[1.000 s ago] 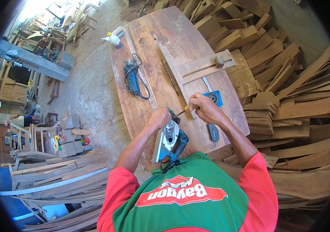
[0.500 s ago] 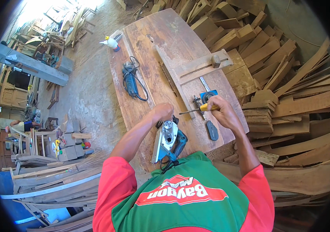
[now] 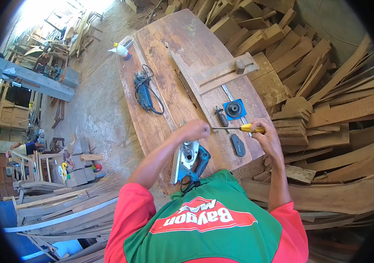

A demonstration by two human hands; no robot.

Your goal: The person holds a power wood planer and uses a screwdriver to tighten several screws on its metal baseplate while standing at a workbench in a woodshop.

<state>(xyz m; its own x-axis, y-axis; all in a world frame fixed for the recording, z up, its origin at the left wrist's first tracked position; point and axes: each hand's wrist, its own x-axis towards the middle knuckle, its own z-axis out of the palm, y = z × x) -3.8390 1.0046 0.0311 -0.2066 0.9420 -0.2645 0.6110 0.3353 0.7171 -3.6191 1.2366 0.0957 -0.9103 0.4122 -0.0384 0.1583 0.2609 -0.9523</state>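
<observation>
My right hand (image 3: pixel 266 133) grips the yellow handle of a screwdriver (image 3: pixel 246 128), its thin shaft pointing left. Closed into a fist, my left hand (image 3: pixel 197 130) is at the shaft's tip; what its fingers hold, if anything, is hidden. Below that hand a teal and silver electric planer (image 3: pixel 190 158) lies on the wooden table (image 3: pixel 169 33), partly covered by the hand. Under and beside the screwdriver are a dark metal spindle-like tool (image 3: pixel 222 117), a dark flat oblong piece (image 3: pixel 238 145) and a black round part on a blue square (image 3: pixel 233 109).
A slotted wooden jig (image 3: pixel 226 76) joins a long board (image 3: pixel 191 83) on the table. A blue corded power tool (image 3: pixel 143 93) and a white bottle (image 3: pixel 120 51) lie along the left side. Wood offcuts (image 3: pixel 305 65) are heaped at right. Another person (image 3: pixel 23 148) is far left.
My right hand has moved right and slightly down with the screwdriver, uncovering the round black part. My left hand has shifted right, off the planer's top, to the screwdriver's tip.
</observation>
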